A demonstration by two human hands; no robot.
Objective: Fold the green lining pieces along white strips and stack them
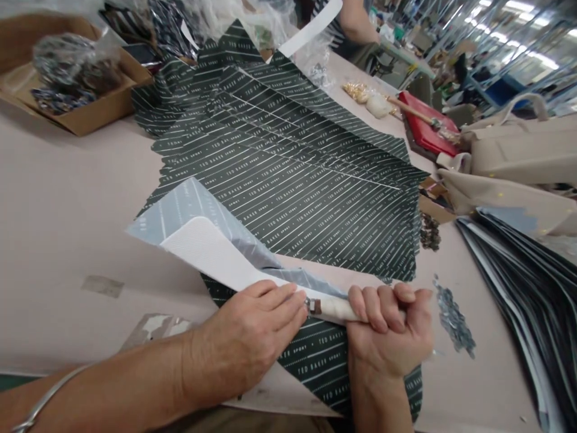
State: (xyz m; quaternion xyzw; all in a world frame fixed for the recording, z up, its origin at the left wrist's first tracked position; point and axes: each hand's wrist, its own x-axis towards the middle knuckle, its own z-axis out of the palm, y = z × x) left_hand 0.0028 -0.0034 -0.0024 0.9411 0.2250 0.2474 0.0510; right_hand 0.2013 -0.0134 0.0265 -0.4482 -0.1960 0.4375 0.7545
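Observation:
A white textured panel with a rounded corner lies against a pale blue striped sheet, held above the table near my body. My left hand grips its middle, fingers together on top and thumb hidden. My right hand is closed in a fist around the narrow, rolled-looking white end. Between the hands sits a small metal fitting with a brown part. Dark green lining printed with white lines and lettering spreads out beyond and beneath my hands.
A cardboard box with bagged parts stands at far left. On the right are small metal pieces, a stack of dark panels, beige bags and a red item. Another person's arm shows at the back.

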